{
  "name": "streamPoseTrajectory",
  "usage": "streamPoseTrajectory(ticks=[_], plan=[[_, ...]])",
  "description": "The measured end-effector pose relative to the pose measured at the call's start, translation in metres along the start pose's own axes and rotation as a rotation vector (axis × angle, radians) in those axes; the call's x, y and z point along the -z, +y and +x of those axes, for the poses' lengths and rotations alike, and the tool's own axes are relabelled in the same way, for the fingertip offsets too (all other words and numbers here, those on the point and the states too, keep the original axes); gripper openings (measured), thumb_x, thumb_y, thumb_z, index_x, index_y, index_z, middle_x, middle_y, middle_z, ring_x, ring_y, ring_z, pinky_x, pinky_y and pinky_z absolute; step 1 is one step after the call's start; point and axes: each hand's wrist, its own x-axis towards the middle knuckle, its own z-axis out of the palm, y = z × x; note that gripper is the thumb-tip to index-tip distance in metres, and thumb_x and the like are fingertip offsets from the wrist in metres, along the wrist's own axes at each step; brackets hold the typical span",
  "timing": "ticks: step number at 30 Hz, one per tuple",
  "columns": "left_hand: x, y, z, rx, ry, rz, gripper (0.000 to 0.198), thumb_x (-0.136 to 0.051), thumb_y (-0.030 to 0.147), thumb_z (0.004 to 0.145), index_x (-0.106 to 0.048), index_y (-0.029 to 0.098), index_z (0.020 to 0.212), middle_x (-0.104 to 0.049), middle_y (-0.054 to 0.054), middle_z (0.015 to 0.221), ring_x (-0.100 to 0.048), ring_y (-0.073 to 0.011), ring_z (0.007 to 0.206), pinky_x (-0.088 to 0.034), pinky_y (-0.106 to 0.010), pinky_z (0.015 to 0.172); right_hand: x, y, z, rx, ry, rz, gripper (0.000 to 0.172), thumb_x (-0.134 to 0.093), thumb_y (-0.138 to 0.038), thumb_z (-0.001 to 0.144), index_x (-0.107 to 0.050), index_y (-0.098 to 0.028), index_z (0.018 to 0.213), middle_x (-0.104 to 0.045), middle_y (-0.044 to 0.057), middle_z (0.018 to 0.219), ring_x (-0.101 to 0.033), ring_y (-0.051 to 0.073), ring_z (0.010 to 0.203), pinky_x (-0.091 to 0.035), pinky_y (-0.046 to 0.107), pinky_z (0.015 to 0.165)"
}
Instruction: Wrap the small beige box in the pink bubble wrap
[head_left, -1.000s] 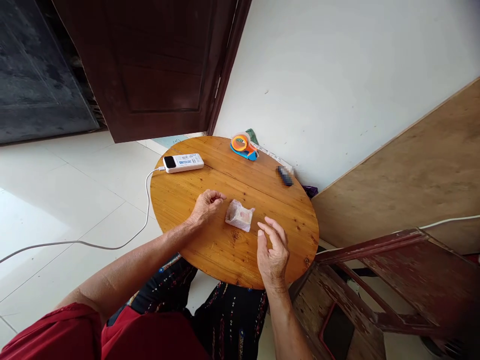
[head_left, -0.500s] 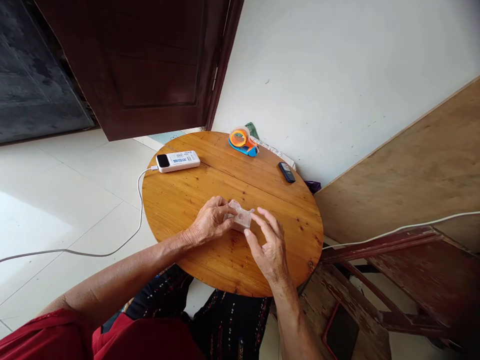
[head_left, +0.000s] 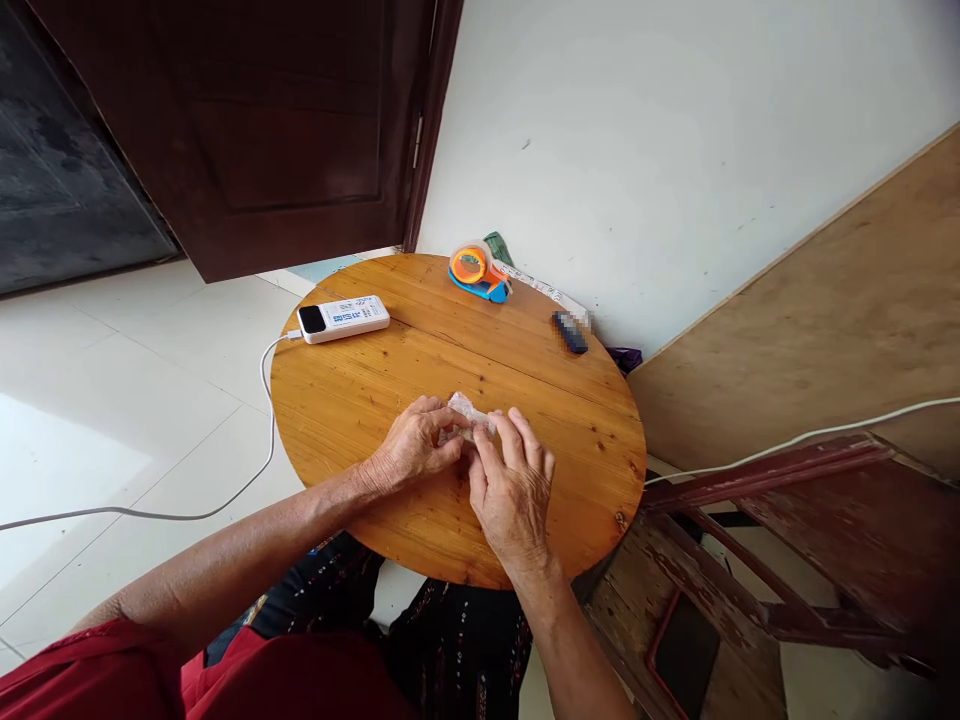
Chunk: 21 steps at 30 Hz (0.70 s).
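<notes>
A small packet in clear crinkled wrap (head_left: 466, 412) lies near the middle of a round wooden table (head_left: 360, 390). My left hand (head_left: 411, 450) grips its left side with curled fingers. From the right and front, my right hand (head_left: 511, 490) closes its fingers over the packet. Both hands cover most of it, so only its far edge shows. The two hands touch each other over the packet.
On the table's far side lie a white power bank (head_left: 343, 318) with a white cable (head_left: 225, 495) trailing to the floor, an orange and blue tape dispenser (head_left: 475, 272) and a small dark phone (head_left: 570, 332). A dark red wooden chair (head_left: 757, 570) stands at right, a brown door (head_left: 285, 130) behind.
Both hands have moved in from either side of the packet and closed on it. The right hand, open beside it a second ago, now covers it.
</notes>
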Motion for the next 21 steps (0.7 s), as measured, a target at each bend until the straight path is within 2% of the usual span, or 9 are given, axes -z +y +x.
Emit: streamPoseTrajectory(ticks=[4,8,17,21], plan=[[0.001,-0.001,0.001,-0.002,0.008,-0.005,0.016,-0.063,0.026,0.084,-0.074,0.021,0.095,-0.065,-0.004,0.084,-0.060,-0.0192,0.084,-0.050,-0.033,0.081,0.003,0.000,-0.014,0.039,0.157,0.172,0.030,-0.053,-0.012,0.091,-0.069,-0.028,0.111,-0.063,0.007,0.129,-0.053,0.027,0.127,-0.043,0.045,0.101],[0.003,-0.001,0.001,-0.020,-0.020,-0.063,0.020,-0.060,0.023,0.084,-0.074,0.020,0.097,-0.066,-0.005,0.087,-0.061,-0.0191,0.086,-0.050,-0.032,0.082,0.005,0.006,-0.027,-0.083,0.281,0.292,0.026,-0.053,-0.013,0.092,-0.069,-0.026,0.109,-0.062,0.010,0.128,-0.059,0.026,0.118,-0.049,0.046,0.098],[0.002,-0.006,0.000,-0.007,0.067,-0.073,0.018,-0.060,0.025,0.085,-0.072,0.019,0.097,-0.064,-0.006,0.092,-0.063,-0.0199,0.090,-0.052,-0.033,0.085,0.002,0.030,-0.034,-0.288,0.226,0.475,0.020,-0.055,-0.024,0.093,-0.070,-0.022,0.105,-0.065,0.010,0.120,-0.061,0.024,0.113,-0.050,0.046,0.099],[0.000,-0.007,0.002,0.003,0.059,-0.016,0.031,-0.062,0.029,0.083,-0.068,0.017,0.111,-0.063,-0.010,0.105,-0.060,-0.0242,0.101,-0.050,-0.039,0.093,-0.008,0.056,-0.017,-0.368,0.154,0.514,0.020,-0.058,-0.034,0.091,-0.072,-0.021,0.097,-0.067,0.011,0.115,-0.063,0.025,0.108,-0.051,0.045,0.096]])
